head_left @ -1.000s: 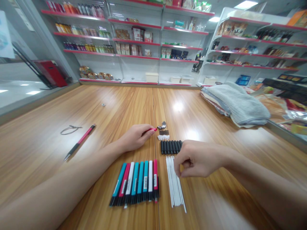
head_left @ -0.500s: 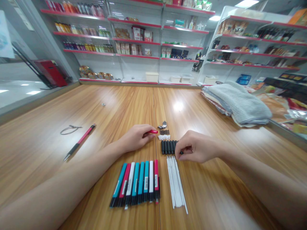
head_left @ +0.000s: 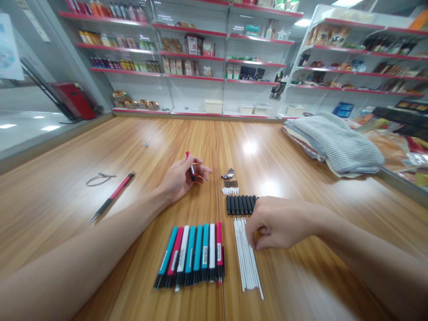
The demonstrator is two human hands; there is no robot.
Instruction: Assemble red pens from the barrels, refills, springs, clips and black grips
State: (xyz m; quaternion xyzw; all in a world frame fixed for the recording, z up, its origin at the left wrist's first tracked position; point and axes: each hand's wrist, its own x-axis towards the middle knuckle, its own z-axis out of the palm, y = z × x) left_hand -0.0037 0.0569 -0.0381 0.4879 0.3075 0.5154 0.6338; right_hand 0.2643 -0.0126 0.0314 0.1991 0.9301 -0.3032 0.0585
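My left hand (head_left: 182,178) holds a short red pen barrel with a black end (head_left: 192,173) between thumb and fingers, raised above the table. My right hand (head_left: 272,223) is closed, its fingertips down at the right side of a row of white pen refills (head_left: 245,258); whether it grips one is hidden. Just above the refills lie several black rubber grips (head_left: 239,205), partly behind that hand. Beyond them sit small white plugs (head_left: 230,191), springs (head_left: 230,183) and silver cone tips (head_left: 228,175). Blue, red and white pen barrels (head_left: 197,249) lie in a row nearer me.
A red and black pen (head_left: 113,196) and a thin grey loop (head_left: 99,179) lie at the left. A small metal piece (head_left: 146,144) is farther back. Folded cloths (head_left: 337,142) and packaged goods (head_left: 394,138) occupy the right side. Stocked shelves (head_left: 190,78) stand behind the table.
My left hand has drawn back to the left and turned, tipping the red barrel more upright. From the black grips, my right hand has shifted toward me to the refills.
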